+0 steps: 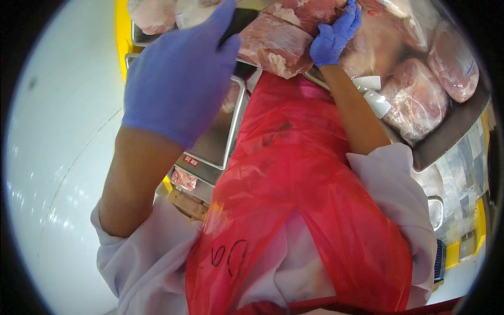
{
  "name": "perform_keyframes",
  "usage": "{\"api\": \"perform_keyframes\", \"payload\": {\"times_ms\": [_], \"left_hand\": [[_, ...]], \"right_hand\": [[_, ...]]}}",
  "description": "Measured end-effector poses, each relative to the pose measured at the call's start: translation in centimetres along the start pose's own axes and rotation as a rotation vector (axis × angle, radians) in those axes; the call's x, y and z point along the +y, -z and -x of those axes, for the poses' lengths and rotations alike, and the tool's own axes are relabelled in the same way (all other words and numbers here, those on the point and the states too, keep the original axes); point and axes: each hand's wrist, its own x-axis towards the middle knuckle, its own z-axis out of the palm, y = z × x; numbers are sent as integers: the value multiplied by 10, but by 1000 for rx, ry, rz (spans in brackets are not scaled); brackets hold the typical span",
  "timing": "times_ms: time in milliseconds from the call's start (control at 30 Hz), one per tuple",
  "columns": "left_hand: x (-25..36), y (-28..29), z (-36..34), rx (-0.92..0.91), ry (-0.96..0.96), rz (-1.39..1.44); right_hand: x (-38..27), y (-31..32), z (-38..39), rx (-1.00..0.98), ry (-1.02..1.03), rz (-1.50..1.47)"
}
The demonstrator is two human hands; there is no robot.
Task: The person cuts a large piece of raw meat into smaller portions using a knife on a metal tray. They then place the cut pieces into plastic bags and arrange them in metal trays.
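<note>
My left hand (176, 84), in a blue glove and smeared by motion, is raised over the metal trays at the left. Its index finger and thumb are apart, with a dark shape behind the gap; the other fingers are hidden. My right hand (336, 39), also blue-gloved, is at the right edge of the raw meat, its thumb and fingers bent round that edge. A large piece of raw meat (275, 44) with white fat lies between my hands, against another red piece (310, 16) beyond it.
Plastic-wrapped meat pieces (417, 97) fill a dark metal tray (441, 139) on the right, beside white paper tags (377, 104). Metal trays (212, 131) stand at the left, near yellow edging (122, 39) and white floor (68, 131). A red plastic apron (294, 157) covers my front.
</note>
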Motion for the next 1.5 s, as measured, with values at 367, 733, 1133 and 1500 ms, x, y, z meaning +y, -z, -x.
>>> {"api": "perform_keyframes", "payload": {"times_ms": [367,733,1133,1500], "left_hand": [[31,-84,37,142,202,284],[49,-121,47,230,313,536],[-20,-59,60,213,135,481],[-39,17,24,28,-67,209]], "right_hand": [[-3,5,28,30,-35,13],[-5,8,22,-19,-10,105],[12,11,24,-8,-34,63],[25,55,-128,-296,-263,-114]]}}
